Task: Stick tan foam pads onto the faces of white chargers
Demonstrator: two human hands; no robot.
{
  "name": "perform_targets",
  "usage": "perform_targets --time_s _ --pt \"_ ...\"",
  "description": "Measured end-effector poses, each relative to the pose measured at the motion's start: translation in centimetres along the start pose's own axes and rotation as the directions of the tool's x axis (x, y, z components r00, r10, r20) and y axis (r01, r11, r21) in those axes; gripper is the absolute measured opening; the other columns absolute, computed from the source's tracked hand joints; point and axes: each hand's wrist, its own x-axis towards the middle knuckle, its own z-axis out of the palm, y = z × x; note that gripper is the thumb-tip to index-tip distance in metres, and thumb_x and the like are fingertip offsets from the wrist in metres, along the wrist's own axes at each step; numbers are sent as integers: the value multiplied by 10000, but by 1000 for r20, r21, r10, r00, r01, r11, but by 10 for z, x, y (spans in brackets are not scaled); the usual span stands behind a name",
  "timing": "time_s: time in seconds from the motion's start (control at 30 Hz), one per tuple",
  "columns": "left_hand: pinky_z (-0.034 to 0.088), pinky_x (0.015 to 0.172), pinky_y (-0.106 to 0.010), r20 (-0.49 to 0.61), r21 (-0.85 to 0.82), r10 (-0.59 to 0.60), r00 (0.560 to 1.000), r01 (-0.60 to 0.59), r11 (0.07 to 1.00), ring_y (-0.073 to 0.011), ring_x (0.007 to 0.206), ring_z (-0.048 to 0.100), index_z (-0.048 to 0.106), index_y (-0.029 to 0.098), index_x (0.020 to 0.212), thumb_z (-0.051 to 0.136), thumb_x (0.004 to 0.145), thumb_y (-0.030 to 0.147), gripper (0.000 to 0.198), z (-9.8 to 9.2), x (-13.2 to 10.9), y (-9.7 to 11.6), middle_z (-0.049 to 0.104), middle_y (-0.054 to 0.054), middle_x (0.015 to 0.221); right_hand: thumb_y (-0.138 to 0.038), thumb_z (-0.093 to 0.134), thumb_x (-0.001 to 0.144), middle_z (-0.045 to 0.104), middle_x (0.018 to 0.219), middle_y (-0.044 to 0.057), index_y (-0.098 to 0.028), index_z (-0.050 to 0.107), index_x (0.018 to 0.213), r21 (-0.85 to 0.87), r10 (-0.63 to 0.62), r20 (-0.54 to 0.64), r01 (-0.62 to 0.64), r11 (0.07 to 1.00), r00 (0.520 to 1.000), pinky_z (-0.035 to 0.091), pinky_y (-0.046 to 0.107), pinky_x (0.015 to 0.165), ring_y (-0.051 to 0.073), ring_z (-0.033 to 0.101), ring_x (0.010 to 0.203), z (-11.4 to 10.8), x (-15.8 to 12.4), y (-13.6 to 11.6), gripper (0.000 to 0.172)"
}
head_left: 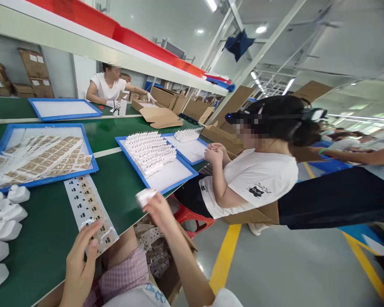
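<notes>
My left hand (80,268) is at the bottom left, its fingers on the lower end of a long white strip of brown-and-black labels (90,213) lying on the green workbench (48,238). My right hand (156,212) is raised past the bench edge and pinches a small white moulded piece (145,197). Several similar white moulded pieces (4,221) lie at the left edge, nearest my left hand. Beyond them, a blue-framed tray (43,157) carries fanned label sheets. Another blue-framed tray (153,164) holds rows of small white parts.
A seated co-worker (252,170) in a white T-shirt and head-mounted camera is at right, hands by a third tray. A gloved person (107,85) works across the bench among cardboard boxes (161,100). An open carton (160,251) stands below the bench edge, near a red stool (192,217).
</notes>
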Motion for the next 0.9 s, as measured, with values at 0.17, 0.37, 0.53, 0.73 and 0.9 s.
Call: perform_targets --time_s 0.17,0.37,0.53,0.73,0.9 --pt "584 839 -335 -149 91 -116 982 131 987 -281 1171 678 722 245 1108 465 998 500 378 -23 6 -16 736 -76 1237 -320 802 769 619 934 -3 -197 544 1224 -388 -219 -391 56 920 894 574 281 680 131 616 726 -80 89 -54 537" --pt "591 729 -280 -101 109 -42 994 53 993 -236 1010 739 754 232 1035 497 983 459 347 -27 11 -26 775 -75 1121 -372 634 984 672 1181 77 -162 624 1237 -534 -153 -458 -133 835 876 610 377 822 185 683 970 -110 156 -57 330" --pt "596 842 -323 -120 100 -58 991 70 993 -240 1045 726 747 226 1035 472 999 443 352 -23 9 -18 768 -84 1113 -403 620 992 693 1068 54 -151 643 1170 -556 -147 -433 -136 820 889 609 327 747 150 685 863 -107 168 -47 309" --pt "567 1002 -414 -26 156 -34 999 38 987 -260 1163 685 727 223 1113 471 1012 419 338 -40 15 -10 750 -98 1190 -541 540 946 682 930 62 -155 642 1054 -645 -373 -420 17 764 827 584 331 660 143 637 673 -103 141 -54 414" --pt "228 1265 -675 336 409 -98 937 -52 911 -349 1567 299 596 288 1398 585 953 455 475 -56 29 -6 519 -42 1580 -547 574 898 735 977 70 -184 698 990 -705 -446 -180 201 680 877 569 394 875 176 685 787 -49 77 -48 394"
